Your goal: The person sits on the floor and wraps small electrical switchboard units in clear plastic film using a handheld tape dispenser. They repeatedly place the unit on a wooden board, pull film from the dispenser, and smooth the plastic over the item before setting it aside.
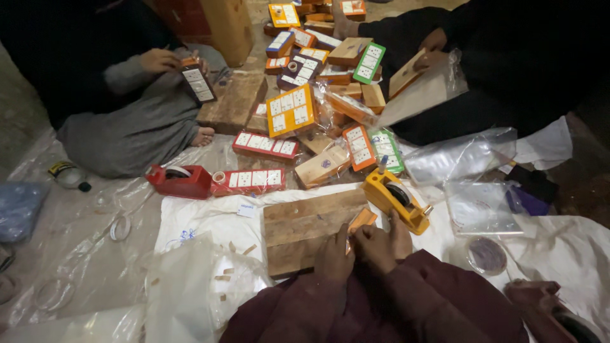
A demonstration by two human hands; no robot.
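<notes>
My left hand (335,255) rests on the near edge of the wooden board (305,228) in front of me, fingers curled in tight and pinching the lower end of a small orange box (362,220). My right hand (380,244) is pressed up against it, fingers bent close together over the same box, thumb side lying toward the left hand. Both hands are shut on the box with hardly any gap between the fingers; how the fingertips sit beneath it I cannot tell, as my knuckles cover them. The box sticks out past my fingers, tilted up and to the right over the corner of the board.

The board lies flat on a white sheet (210,222). Just beyond my right hand stands a yellow tape dispenser (395,199), close to my fingers but not touching them. To the left, further off, a red tape dispenser (180,180) sits beside a long red box (249,180) with white stickers on top. To the right lie clear plastic bags (473,206).

Past those is a heap of boxes: a yellow box (290,110) propped on a slant, a green box (369,63), and more orange ones and plain wooden blocks around them. At the far left another person's hand (157,60) holds a dark box (199,82); at the far right another person's hands (432,51) hold a wooden piece by a plastic bag.
</notes>
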